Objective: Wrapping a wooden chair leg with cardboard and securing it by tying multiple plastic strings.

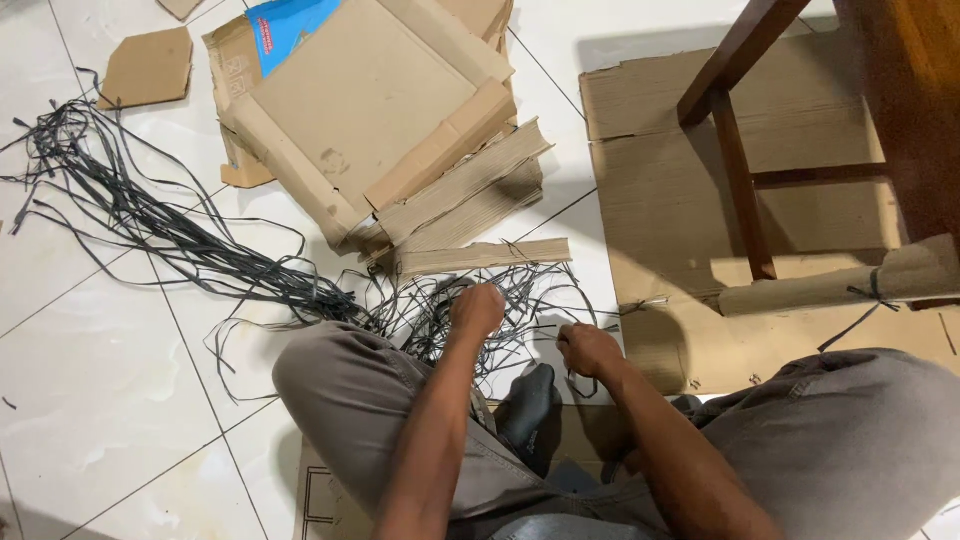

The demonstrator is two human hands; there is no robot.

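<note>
On the white tiled floor (100,400), a person sits with knees spread, both forearms reaching toward a tangle of thin grey strips (440,300) at about the centre of view. At twelve o'clock from the person's lap, the left hand (477,309) is curled into a fist, closed down into the tangle, seemingly gripping some of the strips. Just at three o'clock from it, the right hand (590,350) is also closed, pinching a single strip that loops below the knuckles. The strips trail off toward ten o'clock in a long loose bundle (120,200) across the tiles. Beyond the hands, at twelve o'clock, lies a heap of flattened cardboard pieces (370,110), one with a blue printed sheet (290,25) tucked under it, and a narrow corrugated slat (485,255) rests nearest the hands. At two o'clock a large cardboard sheet (650,190) lies under the brown wooden legs of a piece of furniture (740,180), with a rolled cardboard tube (830,285) tied by a strip beside it.
</note>
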